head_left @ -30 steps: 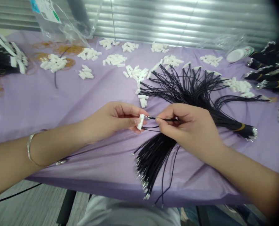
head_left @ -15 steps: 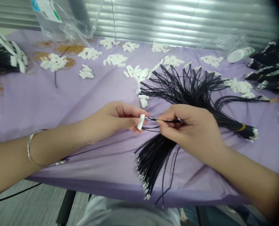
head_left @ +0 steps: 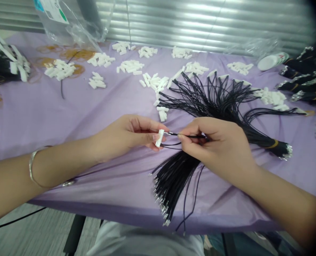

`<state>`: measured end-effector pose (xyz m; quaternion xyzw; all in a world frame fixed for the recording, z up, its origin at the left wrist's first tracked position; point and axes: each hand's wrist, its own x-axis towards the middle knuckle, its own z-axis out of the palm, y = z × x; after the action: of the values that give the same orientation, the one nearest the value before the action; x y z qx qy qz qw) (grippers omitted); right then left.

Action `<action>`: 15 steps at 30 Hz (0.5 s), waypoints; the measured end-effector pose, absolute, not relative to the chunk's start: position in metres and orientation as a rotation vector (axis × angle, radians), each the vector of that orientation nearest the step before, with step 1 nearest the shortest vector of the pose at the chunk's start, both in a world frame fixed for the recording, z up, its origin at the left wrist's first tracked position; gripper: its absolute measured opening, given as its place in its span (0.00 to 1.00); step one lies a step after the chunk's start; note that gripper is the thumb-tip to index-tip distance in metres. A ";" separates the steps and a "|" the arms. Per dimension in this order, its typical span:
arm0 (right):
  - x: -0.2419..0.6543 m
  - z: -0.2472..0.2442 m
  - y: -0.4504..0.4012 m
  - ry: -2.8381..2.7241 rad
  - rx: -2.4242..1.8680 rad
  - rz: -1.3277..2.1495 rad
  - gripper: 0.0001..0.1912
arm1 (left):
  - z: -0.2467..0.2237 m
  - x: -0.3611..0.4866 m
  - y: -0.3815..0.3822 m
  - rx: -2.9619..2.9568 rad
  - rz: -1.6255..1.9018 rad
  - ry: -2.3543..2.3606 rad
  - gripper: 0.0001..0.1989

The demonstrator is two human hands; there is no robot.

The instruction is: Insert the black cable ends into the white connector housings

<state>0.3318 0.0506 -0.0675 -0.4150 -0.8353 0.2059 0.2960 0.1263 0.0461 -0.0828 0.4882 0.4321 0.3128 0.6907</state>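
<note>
My left hand [head_left: 136, 133] pinches a small white connector [head_left: 160, 138] between thumb and fingers, near the middle of the view. Black wires run from the connector's lower end toward the right. My right hand [head_left: 213, 140] grips a thin black wire [head_left: 175, 134], and its metal tip is at the connector's upper part; whether it sits inside is too small to tell. Below my right hand lies a bundle of black wires [head_left: 173, 183] with metal tips fanned toward the table's front edge. Behind it, a larger black bundle [head_left: 216, 96] ends in white connectors.
Piles of white connectors [head_left: 129, 67] lie across the purple tablecloth [head_left: 67, 131]. At the back left are a clear plastic bag [head_left: 75, 28] and yellow rubber bands [head_left: 78, 54]. A white round container [head_left: 269, 62] and more wire bundles [head_left: 307, 87] are at the right.
</note>
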 end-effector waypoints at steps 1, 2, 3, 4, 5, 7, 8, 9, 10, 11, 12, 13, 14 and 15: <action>0.332 -0.068 0.051 -2.227 -1.098 0.537 0.06 | -0.082 0.127 0.046 1.096 0.697 0.971 0.10; 0.332 -0.068 0.051 -2.232 -1.093 0.526 0.06 | -0.082 0.127 0.046 1.098 0.696 0.973 0.10; 0.332 -0.068 0.051 -2.240 -1.088 0.516 0.05 | -0.082 0.127 0.046 1.101 0.697 0.973 0.10; 0.332 -0.069 0.051 -2.250 -1.087 0.509 0.05 | -0.081 0.127 0.046 1.105 0.697 0.972 0.10; 0.332 -0.069 0.051 -2.257 -1.086 0.504 0.05 | -0.081 0.127 0.047 1.112 0.697 0.969 0.09; 0.332 -0.070 0.050 -2.266 -1.085 0.508 0.05 | -0.079 0.128 0.047 1.138 0.689 0.968 0.09; 0.332 -0.070 0.050 -2.264 -1.091 0.514 0.04 | -0.079 0.128 0.047 1.151 0.681 0.972 0.09; 0.332 -0.070 0.049 -2.257 -1.099 0.520 0.04 | -0.079 0.128 0.047 1.161 0.674 0.977 0.08; 0.331 -0.070 0.049 -2.246 -1.109 0.531 0.04 | -0.078 0.128 0.047 1.164 0.670 0.978 0.08; 0.331 -0.070 0.049 -2.235 -1.119 0.545 0.04 | -0.078 0.128 0.047 1.160 0.669 0.982 0.08; 0.330 -0.070 0.048 -2.223 -1.131 0.563 0.04 | -0.077 0.129 0.047 1.153 0.671 0.987 0.08; 0.330 -0.069 0.048 -2.211 -1.142 0.581 0.04 | -0.077 0.129 0.047 1.145 0.677 0.992 0.08; 0.329 -0.070 0.048 -2.202 -1.151 0.598 0.04 | -0.076 0.130 0.047 1.141 0.682 0.998 0.08; 0.329 -0.070 0.048 -2.192 -1.159 0.608 0.04 | -0.076 0.131 0.047 1.140 0.686 1.005 0.08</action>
<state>0.3288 0.0477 -0.0698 -0.4346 -0.8217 0.2278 0.2898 0.1307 0.0468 -0.0762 0.5062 0.4464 0.3048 0.6720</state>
